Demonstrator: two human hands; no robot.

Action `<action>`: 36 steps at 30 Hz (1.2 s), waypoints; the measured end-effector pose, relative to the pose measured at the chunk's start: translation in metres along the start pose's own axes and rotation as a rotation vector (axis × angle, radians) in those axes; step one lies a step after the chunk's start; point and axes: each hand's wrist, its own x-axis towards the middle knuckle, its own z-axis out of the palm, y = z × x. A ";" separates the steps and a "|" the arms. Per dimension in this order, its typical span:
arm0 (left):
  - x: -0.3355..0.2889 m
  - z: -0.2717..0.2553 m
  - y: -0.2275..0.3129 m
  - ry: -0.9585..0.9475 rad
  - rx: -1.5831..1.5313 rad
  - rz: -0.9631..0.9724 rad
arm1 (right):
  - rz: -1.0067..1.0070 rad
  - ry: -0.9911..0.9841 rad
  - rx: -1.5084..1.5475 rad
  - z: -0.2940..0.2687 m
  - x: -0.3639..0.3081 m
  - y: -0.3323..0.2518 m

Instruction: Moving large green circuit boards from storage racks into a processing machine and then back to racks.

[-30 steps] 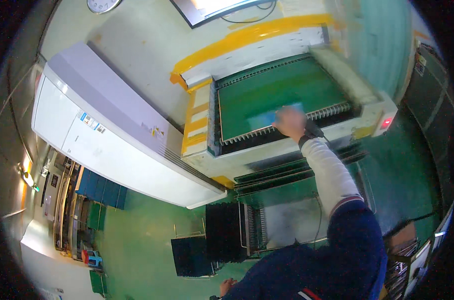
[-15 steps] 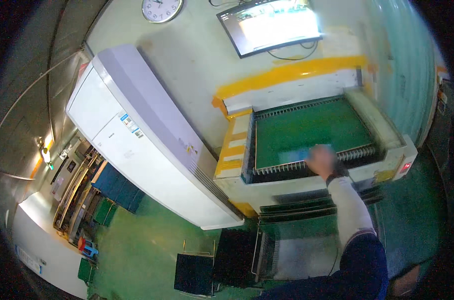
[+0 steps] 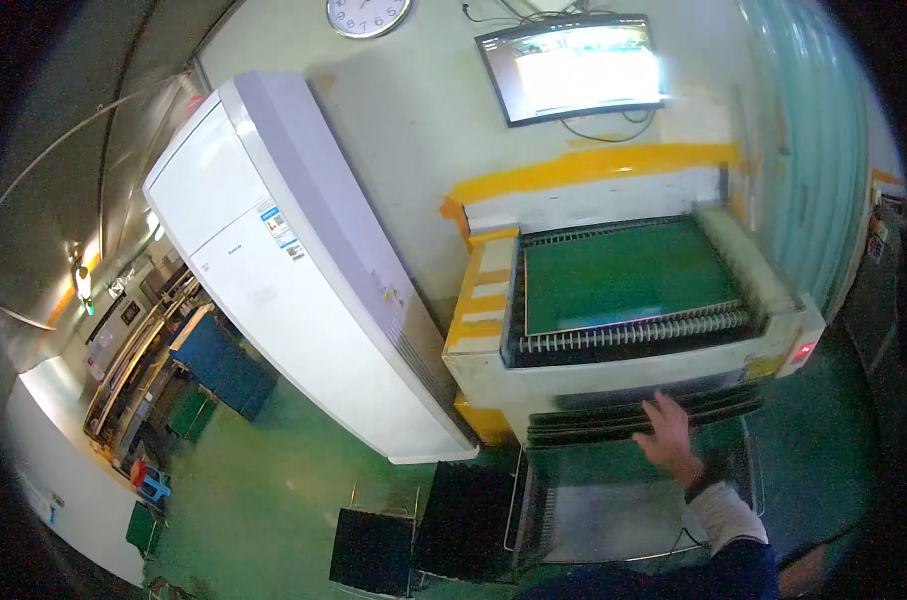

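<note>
My right hand reaches in from the lower right, its fingers apart and nothing visible in them. It hangs over a rack of several dark, thin panels in front of the machine; whether it touches them I cannot tell. Beyond it, a flat green board lies on the rollers of a pale machine. A dark strip with exposed rollers shows along the board's near edge. My left hand is out of view.
A tall white air conditioner stands left of the machine. Black panels stand on the green floor near the rack. A pale tray-like surface lies below my hand. A lit screen and a clock hang on the wall.
My right hand has come away from the near edge of the green board and moved down toward me, over the dark panels. More rollers show before the board. The view has shifted slightly.
</note>
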 end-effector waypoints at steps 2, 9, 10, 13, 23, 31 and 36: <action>-0.001 -0.004 -0.004 -0.011 0.024 0.007 | 0.031 -0.100 -0.033 -0.004 -0.025 -0.015; -0.017 -0.043 -0.076 0.051 1.321 0.675 | 0.087 -0.155 -0.146 0.015 -0.056 -0.041; 0.006 -0.068 -0.118 0.015 1.222 0.386 | 0.055 -0.141 -0.131 0.013 -0.049 -0.050; -0.008 -0.054 -0.096 -0.048 1.135 0.648 | 0.086 -0.204 -0.185 0.022 -0.046 -0.049; -0.086 -0.049 -0.132 0.130 -0.321 -0.208 | 0.112 -0.134 -0.254 0.012 -0.063 -0.062; -0.083 -0.085 -0.230 0.038 0.196 0.244 | 0.047 -0.360 -0.405 0.038 -0.018 -0.020; -0.091 -0.072 -0.193 0.239 -0.307 -0.224 | 0.078 -0.305 -0.334 0.046 -0.021 -0.009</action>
